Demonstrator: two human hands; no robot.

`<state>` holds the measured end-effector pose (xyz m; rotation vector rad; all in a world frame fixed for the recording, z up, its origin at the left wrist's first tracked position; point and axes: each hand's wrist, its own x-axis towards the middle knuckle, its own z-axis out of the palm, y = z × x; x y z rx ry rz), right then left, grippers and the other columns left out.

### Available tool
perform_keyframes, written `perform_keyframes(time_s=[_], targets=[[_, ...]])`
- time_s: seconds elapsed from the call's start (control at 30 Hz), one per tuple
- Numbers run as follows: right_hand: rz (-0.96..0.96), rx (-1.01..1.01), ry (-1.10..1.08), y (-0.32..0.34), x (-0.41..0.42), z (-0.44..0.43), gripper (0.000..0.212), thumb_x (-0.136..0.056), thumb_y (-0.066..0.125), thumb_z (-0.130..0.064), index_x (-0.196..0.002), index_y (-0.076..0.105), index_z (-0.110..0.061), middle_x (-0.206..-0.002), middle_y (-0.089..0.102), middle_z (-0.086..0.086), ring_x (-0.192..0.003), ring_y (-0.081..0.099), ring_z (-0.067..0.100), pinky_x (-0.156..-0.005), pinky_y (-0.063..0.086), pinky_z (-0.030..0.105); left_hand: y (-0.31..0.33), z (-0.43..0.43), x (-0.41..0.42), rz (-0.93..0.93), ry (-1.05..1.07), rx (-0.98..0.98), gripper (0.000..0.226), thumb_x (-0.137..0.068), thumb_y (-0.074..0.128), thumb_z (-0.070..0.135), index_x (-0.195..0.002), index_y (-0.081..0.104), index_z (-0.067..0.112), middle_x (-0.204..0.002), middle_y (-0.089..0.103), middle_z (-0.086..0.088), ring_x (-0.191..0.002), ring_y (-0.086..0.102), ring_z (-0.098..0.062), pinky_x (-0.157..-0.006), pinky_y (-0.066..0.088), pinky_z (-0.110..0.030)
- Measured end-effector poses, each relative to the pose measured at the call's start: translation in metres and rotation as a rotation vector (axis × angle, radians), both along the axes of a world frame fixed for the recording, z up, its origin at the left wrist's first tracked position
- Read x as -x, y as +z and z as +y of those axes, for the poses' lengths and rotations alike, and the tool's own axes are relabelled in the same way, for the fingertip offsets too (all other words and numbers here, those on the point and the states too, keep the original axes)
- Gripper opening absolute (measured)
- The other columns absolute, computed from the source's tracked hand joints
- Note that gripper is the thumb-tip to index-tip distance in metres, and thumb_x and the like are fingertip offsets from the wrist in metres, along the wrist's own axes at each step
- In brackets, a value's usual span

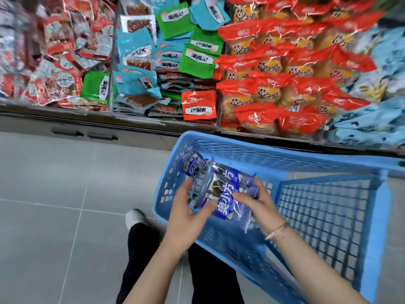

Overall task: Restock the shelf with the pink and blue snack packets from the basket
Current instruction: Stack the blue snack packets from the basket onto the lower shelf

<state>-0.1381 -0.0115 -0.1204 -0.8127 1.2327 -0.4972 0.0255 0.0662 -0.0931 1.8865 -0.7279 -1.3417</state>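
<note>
**Two hands hold a blue snack packet over a blue basket in front of a snack shelf**

Seen from above, a person stands on a grey tiled floor (54, 194) beside a blue plastic basket (263, 150) with slatted walls. Over the basket's left half, both hands hold one blue snack packet (228, 194) with white lettering. The left hand (188, 207) grips the packet's left edge, thumb on the front. The right hand (256, 202) pinches its right side with curled fingers. A second blue packet (194, 163) shows just behind the first, near the basket's far left corner; whether a hand holds it is unclear.

Beyond the basket runs the shelf (131, 119), heaped with red packets (285, 69), green packets (199, 60), teal packets (135, 53) and, at the far right, pale blue packets (372, 102). The picture is blurred there. A light shoe (134, 218) and black trouser legs (210, 277) show below.
</note>
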Motion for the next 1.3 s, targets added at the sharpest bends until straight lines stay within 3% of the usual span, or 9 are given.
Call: perform_keyframes(time_s=[0.13, 0.3, 0.43, 0.53, 0.67, 0.77, 0.87, 1.03, 1.3], targets=[[-0.228, -0.080, -0.047, 0.014, -0.008, 0.012, 0.040, -0.069, 0.072, -0.009, -0.104, 0.062, -0.023, -0.100, 0.072, 0.003, -0.089, 0.068, 0.018, -0.082, 0.056, 0.035, 0.005, -0.013, 0.003, 0.343, 0.120, -0.050, 0.063, -0.065, 0.060, 0.017, -0.127, 0.051, 0.012, -0.104, 0.069, 0.004, -0.088, 0.063, -0.010, -0.084, 0.052, -0.026], [-0.073, 0.054, -0.003, 0.014, -0.013, 0.005, 0.068, -0.071, 0.071, -0.001, -0.126, 0.045, -0.031, -0.121, 0.060, -0.009, -0.102, 0.062, 0.008, -0.081, 0.054, 0.024, 0.002, -0.017, -0.016, 0.323, 0.061, -0.044, 0.045, -0.066, 0.060, 0.019, -0.110, 0.062, 0.026, -0.082, 0.072, 0.015, -0.070, 0.063, 0.002, -0.062, 0.047, -0.010], [0.000, 0.065, 0.255, 0.010, -0.020, -0.003, 0.050, -0.076, 0.070, 0.001, -0.113, 0.053, -0.029, -0.109, 0.064, -0.011, -0.092, 0.062, 0.006, -0.078, 0.052, 0.019, -0.006, -0.021, -0.030, 0.324, 0.132, -0.073, 0.046, -0.062, 0.065, 0.016, -0.106, 0.061, 0.028, -0.084, 0.070, 0.011, -0.071, 0.064, -0.003, -0.068, 0.051, -0.017], [-0.035, 0.068, 0.180, 0.008, -0.039, 0.008, 0.031, -0.083, 0.063, -0.001, -0.106, 0.057, -0.021, -0.099, 0.068, -0.010, -0.090, 0.063, 0.002, -0.078, 0.048, 0.014, -0.006, -0.018, -0.026, 0.375, 0.363, -0.056, 0.049, -0.071, 0.075, 0.003, -0.112, 0.056, 0.020, -0.087, 0.073, 0.006, -0.076, 0.068, -0.008, -0.065, 0.054, -0.020], [0.031, 0.096, 0.153, 0.001, -0.062, 0.029, 0.019, -0.091, 0.056, -0.016, -0.108, 0.057, -0.026, -0.103, 0.068, -0.012, -0.096, 0.061, 0.001, -0.084, 0.045, 0.014, 0.000, -0.007, -0.023, 0.396, 0.326, -0.057, 0.045, -0.075, 0.073, 0.000, -0.112, 0.055, 0.019, -0.100, 0.073, -0.001, -0.087, 0.070, -0.011, -0.068, 0.053, -0.017], [-0.038, -0.070, 0.154, -0.013, -0.068, 0.028, 0.024, -0.098, 0.042, -0.031, -0.108, 0.062, -0.023, -0.104, 0.069, -0.010, -0.093, 0.065, 0.004, -0.076, 0.051, 0.016, 0.002, 0.005, -0.046, 0.401, 0.440, -0.104, 0.049, -0.066, 0.075, 0.005, -0.110, 0.057, 0.017, -0.102, 0.073, -0.008, -0.094, 0.068, -0.023, -0.084, 0.053, -0.034], [0.195, -0.029, 0.245, -0.052, -0.069, 0.008, 0.014, -0.095, 0.051, -0.016, -0.106, 0.059, -0.018, -0.114, 0.060, 0.001, -0.096, 0.059, 0.015, -0.081, 0.051, 0.025, 0.002, 0.025, -0.073, 0.363, 0.547, -0.117, 0.036, -0.073, 0.069, 0.003, -0.102, 0.061, 0.021, -0.092, 0.074, -0.004, -0.082, 0.069, -0.024, -0.072, 0.053, -0.036], [0.554, 0.106, 0.525, -0.121, -0.085, -0.029, 0.073, -0.084, 0.068, -0.014, -0.144, 0.027, -0.006, -0.147, 0.033, 0.011, -0.132, 0.039, 0.024, -0.104, 0.032, 0.026, -0.001, 0.059, -0.103, 0.353, 0.658, -0.111, 0.033, -0.088, 0.051, 0.000, -0.118, 0.056, 0.011, -0.093, 0.073, -0.010, -0.069, 0.071, -0.019, -0.052, 0.054, -0.025], [0.820, 0.358, 0.656, -0.181, -0.108, -0.053, 0.076, -0.072, 0.078, -0.029, -0.136, 0.041, -0.015, -0.130, 0.038, 0.016, -0.118, 0.041, 0.034, -0.101, 0.035, 0.034, -0.011, 0.103, -0.117, 0.331, 0.762, -0.134, 0.036, -0.090, 0.048, 0.001, -0.122, 0.054, 0.016, -0.096, 0.071, -0.008, -0.070, 0.070, -0.017, -0.051, 0.052, -0.022]])
